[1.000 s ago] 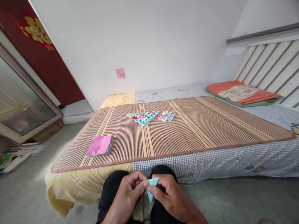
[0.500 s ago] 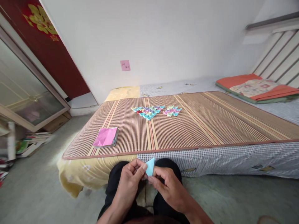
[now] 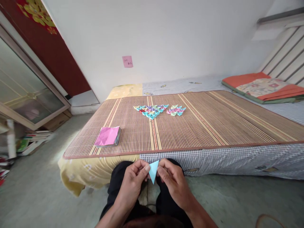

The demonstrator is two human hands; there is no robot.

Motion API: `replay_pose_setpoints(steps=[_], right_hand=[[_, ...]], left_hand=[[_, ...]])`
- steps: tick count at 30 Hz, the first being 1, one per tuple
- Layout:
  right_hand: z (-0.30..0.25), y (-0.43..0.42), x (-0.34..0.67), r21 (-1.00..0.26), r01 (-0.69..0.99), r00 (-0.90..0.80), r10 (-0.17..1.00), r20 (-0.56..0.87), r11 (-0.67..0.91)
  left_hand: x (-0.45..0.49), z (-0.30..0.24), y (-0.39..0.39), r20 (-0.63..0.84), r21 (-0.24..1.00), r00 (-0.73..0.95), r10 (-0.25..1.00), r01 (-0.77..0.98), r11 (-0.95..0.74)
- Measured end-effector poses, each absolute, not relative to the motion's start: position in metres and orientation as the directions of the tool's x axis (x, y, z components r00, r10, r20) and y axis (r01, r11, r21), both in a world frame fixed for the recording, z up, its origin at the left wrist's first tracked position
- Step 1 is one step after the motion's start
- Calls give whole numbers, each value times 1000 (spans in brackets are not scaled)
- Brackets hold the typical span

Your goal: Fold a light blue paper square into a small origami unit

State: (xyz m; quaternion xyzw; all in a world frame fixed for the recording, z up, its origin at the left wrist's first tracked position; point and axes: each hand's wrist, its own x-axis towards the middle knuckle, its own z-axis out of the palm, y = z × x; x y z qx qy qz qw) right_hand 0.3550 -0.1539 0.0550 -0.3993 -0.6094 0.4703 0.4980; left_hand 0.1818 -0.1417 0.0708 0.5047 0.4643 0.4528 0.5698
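A light blue sheet of folded paper [image 3: 153,171], now a triangle with one point downward, is held over my lap between both hands. My left hand [image 3: 134,179] pinches its left edge between thumb and fingers. At the upper right corner, my right hand [image 3: 173,179] grips it with thumb and forefinger. On the mat ahead lies a cluster of small folded paper pieces [image 3: 151,110] in several colours, arranged as a triangle. Beside it sits a smaller group of folded paper pieces [image 3: 176,110]. A stack of square paper [image 3: 107,136], pink on top and creased, rests at the left.
A striped bamboo mat [image 3: 190,126] covers most of the bed, its front edge just beyond my knees. An orange folded quilt [image 3: 263,86] lies at the right. A pink note [image 3: 127,61] is stuck to the wall. A glass-panelled door [image 3: 30,85] stands at the left.
The blue paper has turned so that a point hangs downward. My right hand has shifted up from its lower right side to its upper right corner. The left hand keeps its pinch.
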Motion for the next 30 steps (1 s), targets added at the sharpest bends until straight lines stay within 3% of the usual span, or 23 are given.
replay_pose_setpoints(steps=[9,15,20,24,30], right_hand=[[51,-154,357,-808,379,-4,874,486,451],[58,-150,362,-930,147,-153,936,316,337],[56,-149,362,-909,190,-88,929,360,370],[53,-149,362,-969,11,-163,957,241,246],[56,-150,362,-971,-211,-252,954,163,110]], left_hand=[[189,86,-154,115,931,149,982,328,-159],[186,80,-150,-57,991,264,963,134,22],[187,77,-150,-76,996,268,960,70,59],[187,77,-148,-85,996,236,968,20,83],[191,78,-145,-234,895,277,932,-313,318]])
